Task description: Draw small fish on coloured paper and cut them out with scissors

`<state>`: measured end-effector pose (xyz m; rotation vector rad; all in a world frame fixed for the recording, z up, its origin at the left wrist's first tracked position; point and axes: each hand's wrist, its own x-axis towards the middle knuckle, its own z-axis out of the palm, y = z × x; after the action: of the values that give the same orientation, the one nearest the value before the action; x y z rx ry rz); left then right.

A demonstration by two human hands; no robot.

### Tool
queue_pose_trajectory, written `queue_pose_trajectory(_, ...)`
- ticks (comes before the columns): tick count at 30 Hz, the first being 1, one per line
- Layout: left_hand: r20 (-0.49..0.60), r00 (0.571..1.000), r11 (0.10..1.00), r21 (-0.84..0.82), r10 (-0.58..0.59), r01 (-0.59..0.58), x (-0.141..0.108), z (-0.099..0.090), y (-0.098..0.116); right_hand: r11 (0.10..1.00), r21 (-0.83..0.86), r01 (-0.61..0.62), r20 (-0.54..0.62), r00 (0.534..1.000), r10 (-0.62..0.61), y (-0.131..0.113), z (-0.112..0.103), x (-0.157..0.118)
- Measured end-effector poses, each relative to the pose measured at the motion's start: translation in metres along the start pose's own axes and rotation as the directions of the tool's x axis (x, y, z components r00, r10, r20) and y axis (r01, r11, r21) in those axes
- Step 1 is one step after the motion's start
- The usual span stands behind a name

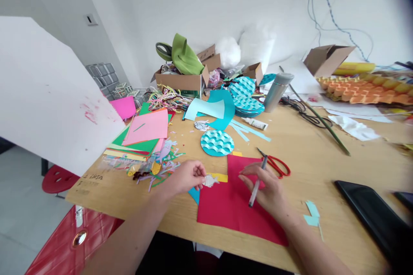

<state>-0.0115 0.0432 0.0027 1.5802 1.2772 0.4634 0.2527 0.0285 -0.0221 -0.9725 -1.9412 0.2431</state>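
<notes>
Paper fish (211, 181) is what we are pinching in our left hand (189, 175), at the far left edge of the red paper (226, 206); our right hand (269, 189) is gripping a pen (255, 192) over that paper, scissors (269, 158) lying beyond.

The left hand (192, 176) and right hand (267, 184) are ungloved, with slim fingers; the nails are too small to make out. The left forearm (138, 227) and right forearm (309, 240) are bare, smooth in outline and widening away from the wrists. Plain, solid black clothing (171, 251) covers the legs, its fabric indistinct.
</notes>
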Motion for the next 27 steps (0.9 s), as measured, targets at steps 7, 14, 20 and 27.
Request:
queue_pose_trajectory(7, -0.119, 0.992, 0.97, 0.241, 0.046, -0.016, 0.008, 0.026, -0.002, 0.994, -0.104, 0.022, 0.014, 1.0, -0.021, 0.007, 0.003, -0.006)
queue_pose_trajectory(14, -0.286, 0.912, 0.796, 0.602, 0.293, -0.066, -0.03, 0.045, 0.006, 0.997, -0.074, -0.016, 0.113, 0.993, 0.024, -0.008, 0.0, 0.002)
queue_pose_trajectory(20, -0.311, 0.646, 0.614, 0.724, 0.697, -0.314, -0.061, 0.087, -0.018, 0.998, 0.063, 0.014, 0.382, 0.923, -0.037, -0.034, 0.018, 0.017)
queue_pose_trajectory(27, -0.286, 0.613, 0.563, 0.761, 0.736, -0.322, -0.061, 0.092, -0.025, 0.989, 0.147, -0.013, 0.393, 0.918, -0.046, -0.023, 0.04, 0.003)
